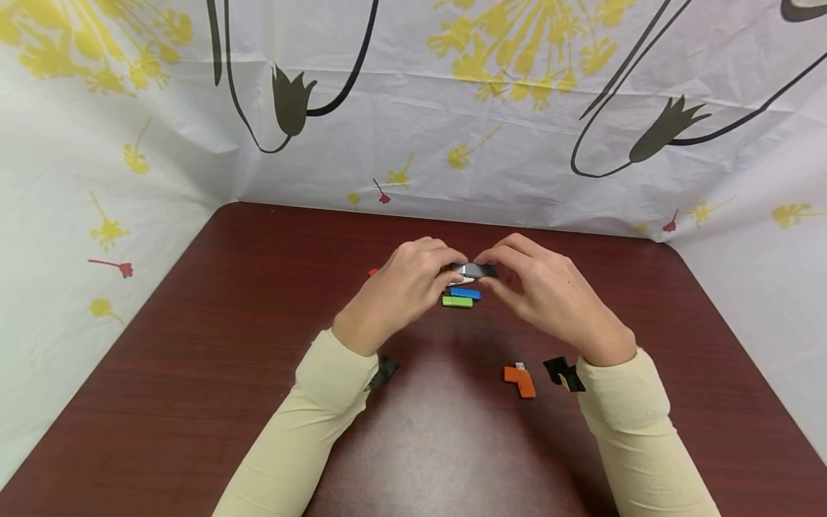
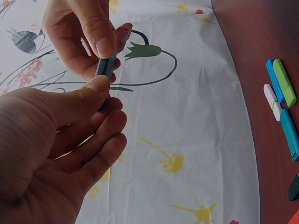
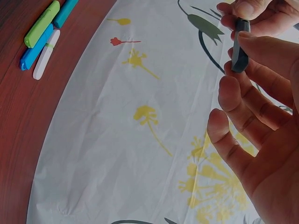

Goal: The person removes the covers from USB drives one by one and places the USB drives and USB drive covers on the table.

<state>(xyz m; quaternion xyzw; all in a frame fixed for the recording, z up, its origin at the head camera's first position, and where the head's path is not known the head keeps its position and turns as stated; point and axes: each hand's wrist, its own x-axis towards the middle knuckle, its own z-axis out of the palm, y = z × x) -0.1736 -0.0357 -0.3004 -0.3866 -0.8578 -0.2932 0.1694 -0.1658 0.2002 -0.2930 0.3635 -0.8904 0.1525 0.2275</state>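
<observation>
Both hands hold a dark grey USB stick between them, raised over the far part of the table. My left hand pinches one end with thumb and fingers. At the other end, my right hand pinches it the same way. A light band shows on the stick near the left fingertips in the head view. In the right wrist view the dark stick lies under the right thumb, its other end partly covered by the left fingers. Below the hands lie a green stick and a blue stick.
A white stick and a teal stick lie beside the blue and green ones. Nearer on the table is an orange USB stick, its metal plug showing. A patterned sheet borders the table's back and sides.
</observation>
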